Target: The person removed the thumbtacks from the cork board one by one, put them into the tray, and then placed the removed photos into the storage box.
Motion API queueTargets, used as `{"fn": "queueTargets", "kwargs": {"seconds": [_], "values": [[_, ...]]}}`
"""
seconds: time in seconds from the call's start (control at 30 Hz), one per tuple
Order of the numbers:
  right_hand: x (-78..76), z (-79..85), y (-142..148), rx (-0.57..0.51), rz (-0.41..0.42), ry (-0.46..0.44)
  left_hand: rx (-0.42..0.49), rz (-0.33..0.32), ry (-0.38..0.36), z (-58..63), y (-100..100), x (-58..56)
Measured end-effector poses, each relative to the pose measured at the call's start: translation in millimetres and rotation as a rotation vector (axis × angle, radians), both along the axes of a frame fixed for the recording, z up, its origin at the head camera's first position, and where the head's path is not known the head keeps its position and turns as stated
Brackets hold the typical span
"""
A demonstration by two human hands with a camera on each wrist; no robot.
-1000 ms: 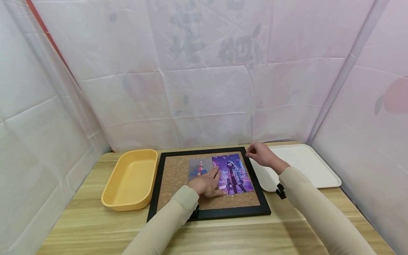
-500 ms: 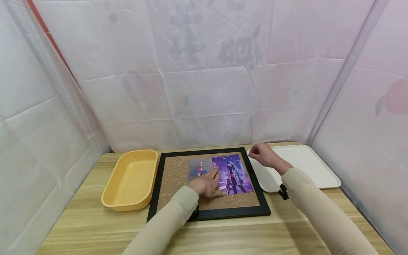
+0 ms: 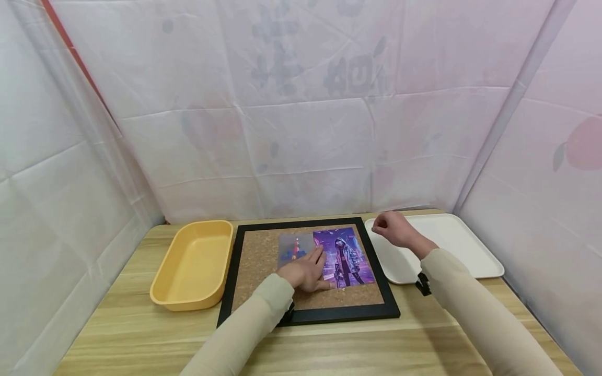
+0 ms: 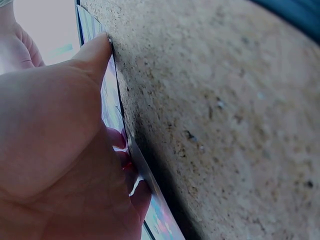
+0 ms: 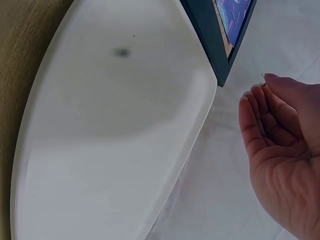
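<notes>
My left hand (image 3: 307, 271) lies spread on a black-framed corkboard (image 3: 258, 261), its fingers pressing two pictures. One is a purple poster (image 3: 350, 256) of a hooded figure, near the board's right side. Beside it lies a greyish picture (image 3: 295, 245), partly under the fingers. In the left wrist view the thumb (image 4: 97, 52) rests at the poster's edge, against the cork. My right hand (image 3: 397, 230) hovers over the white tray's near-left part, thumb and forefinger pinched together. A thin pin (image 5: 262, 77) sticks out from those fingertips in the right wrist view; its head is hidden.
The white tray (image 3: 451, 245) stands right of the corkboard, with a small dark spot (image 5: 121, 52) on it. A yellow tub (image 3: 193, 266) sits to the left. White printed sheets (image 3: 301, 130) enclose the wooden table (image 3: 343, 350) at the back and sides.
My right hand has drifted right, away from the corkboard's upper right corner and over the tray, still pinching. The left hand and the pictures stay in place.
</notes>
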State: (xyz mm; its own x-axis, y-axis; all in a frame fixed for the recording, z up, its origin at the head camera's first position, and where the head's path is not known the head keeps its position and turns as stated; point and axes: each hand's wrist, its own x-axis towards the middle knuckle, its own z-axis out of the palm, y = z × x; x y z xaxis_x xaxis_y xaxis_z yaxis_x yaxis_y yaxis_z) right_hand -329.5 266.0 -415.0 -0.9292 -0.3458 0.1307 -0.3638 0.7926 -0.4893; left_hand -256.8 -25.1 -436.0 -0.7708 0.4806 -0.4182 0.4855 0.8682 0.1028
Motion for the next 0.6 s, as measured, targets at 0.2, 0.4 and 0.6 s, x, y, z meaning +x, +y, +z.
{"fn": "queueTargets", "kwargs": {"seconds": [0.2, 0.4, 0.6], "values": [[2.2, 3.3, 2, 0.023, -0.022, -0.022, 0.007, 0.005, 0.004, 0.9, -1, 0.0], [4.0, 3.8, 6, 0.030, -0.011, -0.001, -0.023, -0.014, 0.005, 1.8, -1, 0.4], [5.9, 3.0, 13, 0.024, -0.010, -0.004, -0.028, -0.028, 0.016, 0.2, 0, -0.2]]}}
